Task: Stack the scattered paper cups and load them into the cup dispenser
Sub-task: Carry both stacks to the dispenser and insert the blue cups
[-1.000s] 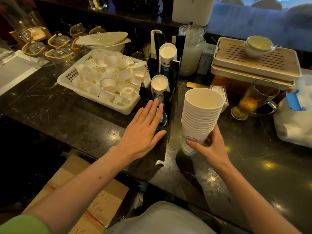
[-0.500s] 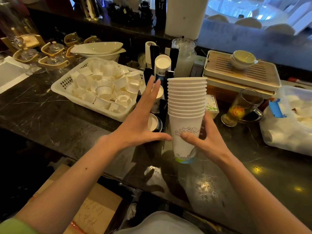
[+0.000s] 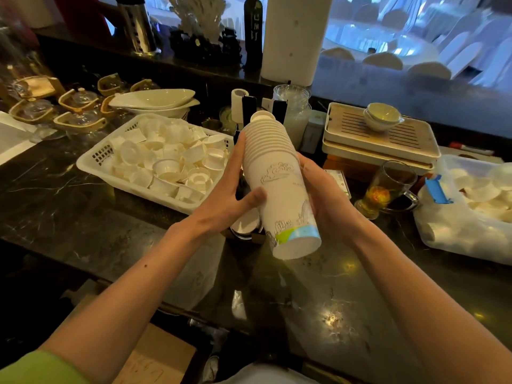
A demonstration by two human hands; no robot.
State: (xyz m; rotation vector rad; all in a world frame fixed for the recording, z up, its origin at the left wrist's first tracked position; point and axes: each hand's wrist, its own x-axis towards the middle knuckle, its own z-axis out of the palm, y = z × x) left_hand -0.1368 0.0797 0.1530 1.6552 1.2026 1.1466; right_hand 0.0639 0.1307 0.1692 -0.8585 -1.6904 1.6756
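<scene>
**Tilted cup stack being held in both hands over the counter**

The stack of paper cups [image 3: 279,184] is sitting in mid-air at the centre of the frame, lifted off the counter [image 3: 332,286]. Its long axis is running diagonally: the closed base, with its green and blue band, is pointing down and to the lower right, toward the camera, while the open mouths are pointing up and away toward the upper centre. The crowded rims are forming the upper half of the stack.

The left hand [image 3: 227,198] is gripping the stack's left side. Its thumb is lying across the near face of the bottom cup, and its fingers [image 3: 238,151] are reaching up along the rims, clamped against them. The right hand [image 3: 324,195] is cupping the right side; its fingers are wrapping round behind the stack and are mostly hidden.

Just behind the stack's mouth, the black uprights of the cup dispenser [image 3: 248,105] are standing with a white cup showing between them. More of the dispenser is showing below the left hand.

To the left, a white basket [image 3: 91,164] is holding a jumble of small white cups. To the right, a glass mug [image 3: 388,189] of amber drink is standing near a slatted tray [image 3: 379,134] carrying small bowls. At the right edge, a clear bag [image 3: 465,217] of white cups is resting on the counter.
</scene>
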